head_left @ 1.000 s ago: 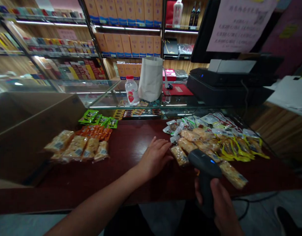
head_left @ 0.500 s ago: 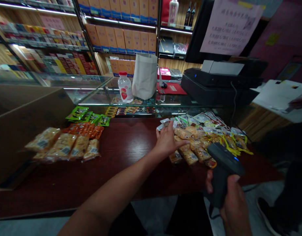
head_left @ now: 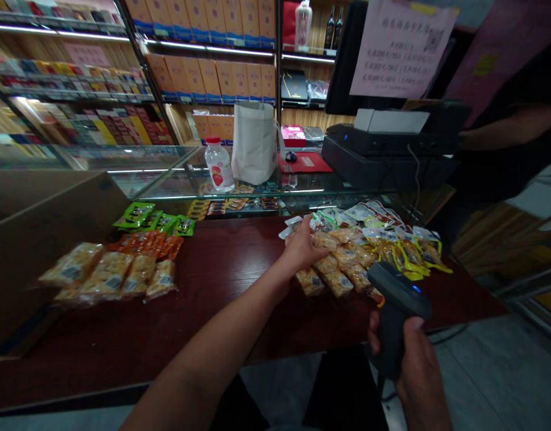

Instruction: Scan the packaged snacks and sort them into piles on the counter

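My right hand [head_left: 421, 365] is wrapped round the handle of a dark barcode scanner [head_left: 399, 299], which has a blue light on top. Its head sits just in front of the snack packs on the right. My left hand [head_left: 299, 246] rests at the left edge of that group, thumb spread from the fingers, by the clear-wrapped golden snack packs [head_left: 337, 282] and the small silvery packets [head_left: 291, 224]. Yellow-edged packets [head_left: 403, 251] lie to the right of them. Whether the left fingertips press on a pack is hard to see.
On the left of the dark red counter [head_left: 226, 257] lie wrapped snacks [head_left: 107, 278], orange packets [head_left: 143, 243] and green packets [head_left: 136, 214], beside a cardboard box [head_left: 55, 209]. A bottle [head_left: 218, 167], a white bag [head_left: 254, 143] and a cash register [head_left: 387, 158] stand behind. Another person [head_left: 504, 143] is at the right.
The view has shifted a little. My left hand stays by the packs with its thumb drawn slightly closer. At the right, the other person has moved behind the register. The scanner stays in my right hand.
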### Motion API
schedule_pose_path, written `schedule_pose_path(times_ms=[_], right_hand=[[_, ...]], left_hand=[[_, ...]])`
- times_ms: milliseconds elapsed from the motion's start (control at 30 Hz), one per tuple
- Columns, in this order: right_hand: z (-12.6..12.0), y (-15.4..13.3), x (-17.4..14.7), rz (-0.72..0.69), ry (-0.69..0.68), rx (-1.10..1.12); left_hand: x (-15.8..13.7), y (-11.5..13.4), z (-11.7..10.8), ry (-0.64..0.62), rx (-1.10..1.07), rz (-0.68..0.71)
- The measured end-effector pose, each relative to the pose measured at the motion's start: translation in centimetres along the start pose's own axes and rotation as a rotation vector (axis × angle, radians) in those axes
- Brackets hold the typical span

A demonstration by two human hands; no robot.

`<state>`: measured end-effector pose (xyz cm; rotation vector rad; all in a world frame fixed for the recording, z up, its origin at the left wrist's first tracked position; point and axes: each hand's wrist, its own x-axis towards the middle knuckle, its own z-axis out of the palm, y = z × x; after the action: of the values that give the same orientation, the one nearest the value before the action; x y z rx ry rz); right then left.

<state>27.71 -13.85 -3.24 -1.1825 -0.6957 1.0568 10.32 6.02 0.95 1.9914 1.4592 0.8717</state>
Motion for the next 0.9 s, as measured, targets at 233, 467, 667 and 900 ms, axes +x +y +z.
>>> schedule_pose_path(times_ms=[233, 467, 667, 900], right_hand=[[1.2, -0.6, -0.6, -0.02, 0.024, 0.039], [1.8, -1.0, -1.1, -0.013, 0.022, 0.066], [3.7, -1.6, -1.2, -0.023, 0.007, 0.094], [6.7, -0.9, -0.7, 0.032, -0.059, 0.042]], left_hand=[[-0.3, -0.7, -0.6, -0.013, 0.009, 0.202], [-1.0, -1.7, -0.5, 0.123, -0.109, 0.294], [-2.9, -2.9, -1.3, 0.256, -0.29, 0.27], [-10.3, -2.7, -5.7, 0.277, -0.007, 0.703]])
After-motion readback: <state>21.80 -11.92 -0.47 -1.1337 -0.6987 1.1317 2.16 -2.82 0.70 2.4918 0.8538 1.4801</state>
